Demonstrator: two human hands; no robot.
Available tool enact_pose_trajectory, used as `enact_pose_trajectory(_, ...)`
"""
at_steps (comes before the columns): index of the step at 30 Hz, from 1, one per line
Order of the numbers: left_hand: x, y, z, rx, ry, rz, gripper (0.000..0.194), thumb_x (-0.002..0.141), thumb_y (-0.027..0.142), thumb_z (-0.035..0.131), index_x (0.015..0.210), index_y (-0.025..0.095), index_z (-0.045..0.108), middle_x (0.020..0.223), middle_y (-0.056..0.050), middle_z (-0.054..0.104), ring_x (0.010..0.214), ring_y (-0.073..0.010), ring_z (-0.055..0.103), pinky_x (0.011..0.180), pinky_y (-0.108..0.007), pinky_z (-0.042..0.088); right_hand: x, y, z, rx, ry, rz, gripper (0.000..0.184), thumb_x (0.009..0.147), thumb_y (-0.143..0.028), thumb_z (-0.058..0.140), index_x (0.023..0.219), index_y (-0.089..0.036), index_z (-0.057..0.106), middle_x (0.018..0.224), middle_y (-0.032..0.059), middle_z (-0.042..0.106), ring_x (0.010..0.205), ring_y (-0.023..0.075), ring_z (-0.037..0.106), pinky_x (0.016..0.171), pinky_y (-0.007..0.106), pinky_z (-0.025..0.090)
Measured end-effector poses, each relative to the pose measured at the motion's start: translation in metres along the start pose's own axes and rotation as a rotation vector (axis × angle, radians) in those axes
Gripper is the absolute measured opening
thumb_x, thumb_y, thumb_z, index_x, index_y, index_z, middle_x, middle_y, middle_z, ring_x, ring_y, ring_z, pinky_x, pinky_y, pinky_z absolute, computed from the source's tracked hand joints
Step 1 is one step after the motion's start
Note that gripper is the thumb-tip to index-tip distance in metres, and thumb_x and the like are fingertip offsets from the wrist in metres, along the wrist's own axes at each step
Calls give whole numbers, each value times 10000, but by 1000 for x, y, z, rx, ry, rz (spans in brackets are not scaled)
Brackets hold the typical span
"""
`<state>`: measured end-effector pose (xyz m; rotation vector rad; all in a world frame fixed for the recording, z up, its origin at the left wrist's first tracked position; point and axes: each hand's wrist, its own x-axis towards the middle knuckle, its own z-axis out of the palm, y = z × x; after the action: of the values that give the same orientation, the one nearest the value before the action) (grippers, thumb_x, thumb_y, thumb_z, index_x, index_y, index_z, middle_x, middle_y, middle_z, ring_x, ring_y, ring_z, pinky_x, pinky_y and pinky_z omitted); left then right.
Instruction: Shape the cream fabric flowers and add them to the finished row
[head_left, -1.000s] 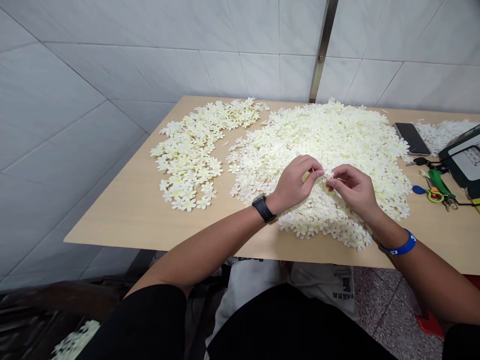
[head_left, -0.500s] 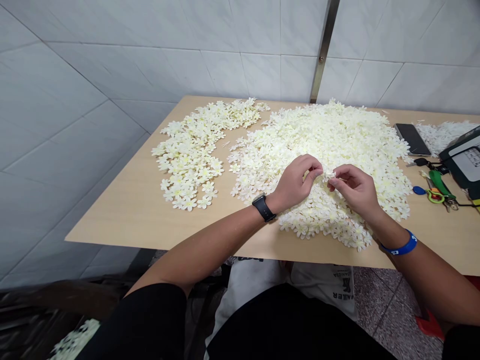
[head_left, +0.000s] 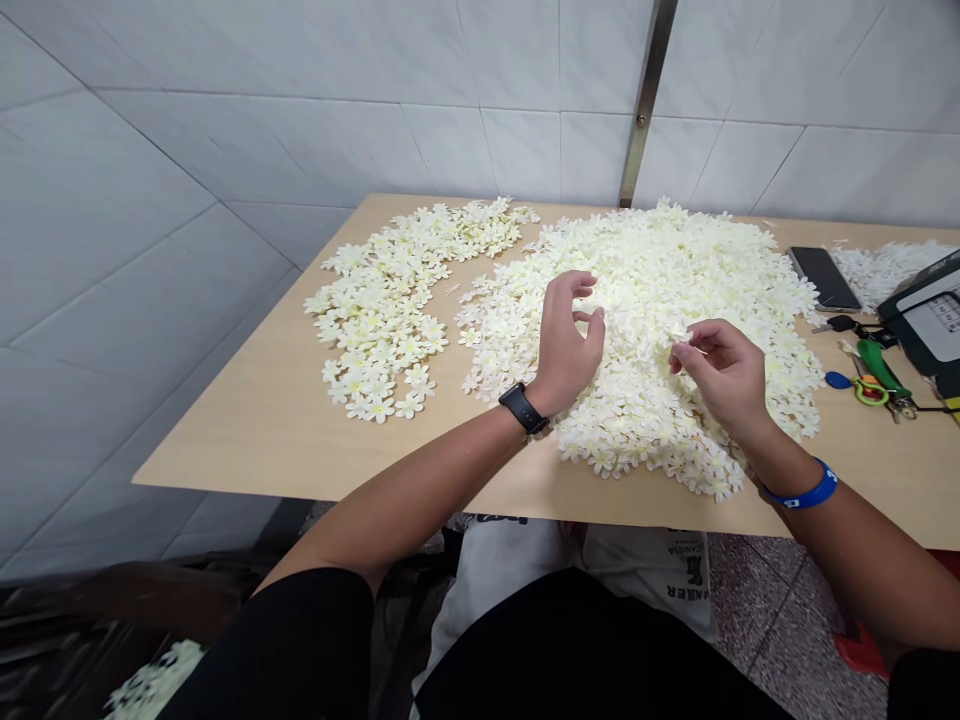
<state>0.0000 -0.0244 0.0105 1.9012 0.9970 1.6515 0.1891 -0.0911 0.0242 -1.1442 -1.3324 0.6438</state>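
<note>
Cream-white artificial flowers with small petals lie in a wide, heaped pile on the wooden table. To its left is a smaller, looser spread of the same flowers. My left hand hovers open above the pile's left part, holding nothing, with a black smartwatch on its wrist. My right hand pinches a single flower between thumb and fingertips just over the pile. A blue wristband circles that wrist.
At the table's right end are a black phone, a heap of white petals, a black-and-white device, and green-handled scissors with keys. Tiled walls bound the far and left sides. A white bag sits below the front edge.
My hands have come apart. The left hand has let go of the flower and moved left, opening, while the right hand has moved right with the flower.
</note>
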Motion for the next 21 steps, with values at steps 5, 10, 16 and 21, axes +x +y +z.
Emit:
enact_pose_trajectory(5,-7,13,1,-122,-315,84,159,1016,305,586,1074,184,671,1052,-67,739,964,-151,686,820,-282,579,-1,2,2,22,-39,4,338,733,-472,888,806,-232,661,705,-21,630,598,126,620,575,283,577)
enact_pose_trajectory(10,-13,17,4,-270,-427,-31,188,966,273,662,1110,169,724,1061,-75,779,929,-149,731,791,-259,593,-1,12,-1,-11,-97,-54,214,758,-350,888,812,-230,719,767,-9,691,654,130,654,607,271,555)
enact_pose_trajectory(16,-9,12,4,-304,-409,-75,102,922,203,683,969,171,768,932,-44,799,851,-141,737,771,-257,587,-2,10,-1,17,-100,-20,84,794,-261,836,799,-225,760,720,-6,728,639,147,699,635,292,599)
enact_pose_trajectory(21,-9,11,3,-299,-393,-86,124,931,250,668,925,174,766,892,-39,787,808,-136,713,736,-263,565,-2,4,0,35,-143,-10,76,846,-285,790,838,-213,767,724,9,737,639,147,706,610,286,596)
